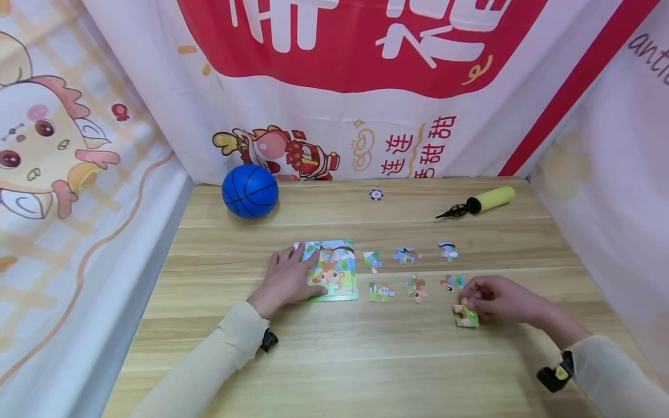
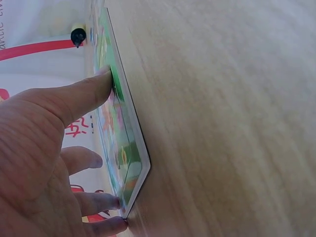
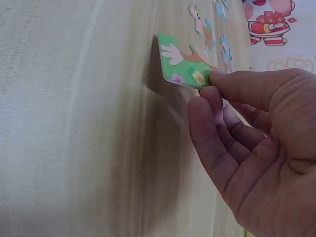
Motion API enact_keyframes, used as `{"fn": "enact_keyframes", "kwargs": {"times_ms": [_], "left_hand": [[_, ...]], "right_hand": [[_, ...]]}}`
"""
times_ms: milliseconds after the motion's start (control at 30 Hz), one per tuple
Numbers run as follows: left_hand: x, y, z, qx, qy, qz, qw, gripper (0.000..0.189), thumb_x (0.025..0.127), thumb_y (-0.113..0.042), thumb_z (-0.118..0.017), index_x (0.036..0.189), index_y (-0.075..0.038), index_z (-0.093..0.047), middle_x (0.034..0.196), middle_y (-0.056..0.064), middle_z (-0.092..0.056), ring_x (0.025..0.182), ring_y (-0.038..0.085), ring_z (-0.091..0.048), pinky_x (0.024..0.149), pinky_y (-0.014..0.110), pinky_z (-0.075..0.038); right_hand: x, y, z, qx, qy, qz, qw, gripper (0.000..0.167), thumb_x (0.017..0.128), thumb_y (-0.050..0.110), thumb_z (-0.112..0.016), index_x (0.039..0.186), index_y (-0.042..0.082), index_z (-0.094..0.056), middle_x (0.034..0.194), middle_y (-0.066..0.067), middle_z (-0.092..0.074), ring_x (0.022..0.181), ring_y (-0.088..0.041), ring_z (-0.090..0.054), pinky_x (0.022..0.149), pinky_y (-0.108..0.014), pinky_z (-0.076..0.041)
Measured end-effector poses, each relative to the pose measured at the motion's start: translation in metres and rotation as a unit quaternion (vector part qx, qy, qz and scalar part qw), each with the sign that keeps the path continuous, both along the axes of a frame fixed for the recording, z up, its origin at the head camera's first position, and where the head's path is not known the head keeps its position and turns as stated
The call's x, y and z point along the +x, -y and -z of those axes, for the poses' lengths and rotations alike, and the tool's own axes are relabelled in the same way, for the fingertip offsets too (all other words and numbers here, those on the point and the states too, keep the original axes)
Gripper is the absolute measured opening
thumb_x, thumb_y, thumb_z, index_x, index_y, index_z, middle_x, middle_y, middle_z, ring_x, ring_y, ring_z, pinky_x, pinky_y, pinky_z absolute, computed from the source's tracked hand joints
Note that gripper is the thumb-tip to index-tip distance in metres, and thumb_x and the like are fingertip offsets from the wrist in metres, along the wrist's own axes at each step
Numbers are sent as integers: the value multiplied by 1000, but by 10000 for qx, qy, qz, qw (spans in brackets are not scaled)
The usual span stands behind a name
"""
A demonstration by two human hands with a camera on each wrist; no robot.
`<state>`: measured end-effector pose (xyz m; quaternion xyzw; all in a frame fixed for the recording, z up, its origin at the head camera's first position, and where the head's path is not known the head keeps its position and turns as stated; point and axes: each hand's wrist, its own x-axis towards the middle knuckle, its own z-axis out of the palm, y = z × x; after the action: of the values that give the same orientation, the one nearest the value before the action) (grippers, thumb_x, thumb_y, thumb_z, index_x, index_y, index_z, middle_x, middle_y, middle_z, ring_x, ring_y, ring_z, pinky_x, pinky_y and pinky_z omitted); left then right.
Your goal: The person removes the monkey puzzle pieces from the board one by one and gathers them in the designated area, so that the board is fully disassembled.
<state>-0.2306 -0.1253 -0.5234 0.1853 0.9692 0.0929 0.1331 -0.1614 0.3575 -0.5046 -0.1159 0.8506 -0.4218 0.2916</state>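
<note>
My left hand (image 1: 287, 277) rests with spread fingers on the left part of a square jigsaw board (image 1: 354, 278), which carries a cartoon monkey picture. In the left wrist view the thumb presses on the near edge of the board (image 2: 129, 143), and the other fingertips lie along its side. My right hand (image 1: 502, 299) pinches a jigsaw piece (image 3: 183, 63) between thumb and fingertips. That piece is green with a brown limb and small flowers, held tilted close over the table, its shadow beneath. Loose jigsaw pieces (image 1: 417, 288) lie in two rows between the hands.
A blue ball (image 1: 250, 191) sits at the back left of the wooden table (image 1: 324, 366). Farther right are a small round chip (image 1: 376, 194) and a yellow hand pump (image 1: 493, 199) with a black nozzle. Printed cloth (image 1: 334, 133) hangs behind the table and along both sides.
</note>
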Motion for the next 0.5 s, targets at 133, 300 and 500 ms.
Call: {"fn": "enact_keyframes", "kwargs": {"times_ms": [133,300,500], "left_hand": [[-1,-1,0,-23,-20,-7,10000,94,84,-69,-69,160,-24,-35,166,19,-16,150,43,-14,115,67,-9],[0,-1,1,-46,-4,-39,10000,95,84,-69,-70,160,-24,-35,166,18,-15,150,42,-14,115,67,-8],[0,0,1,-45,-7,-29,10000,95,84,-70,-69,160,-25,-35,166,18,-15,150,42,-14,115,67,-9]], "right_hand": [[2,0,3,-111,130,163,9997,15,100,9,-64,111,-2,-65,90,-13,-63,70,-20,-58,58,-31,-51],[2,0,7,-130,10,213,9997,13,100,8,-64,111,0,-65,93,-12,-63,72,-21,-58,59,-30,-51],[2,-2,9,181,-439,184,9987,12,99,11,-68,109,4,-68,95,-7,-65,81,-19,-59,66,-29,-52]]}}
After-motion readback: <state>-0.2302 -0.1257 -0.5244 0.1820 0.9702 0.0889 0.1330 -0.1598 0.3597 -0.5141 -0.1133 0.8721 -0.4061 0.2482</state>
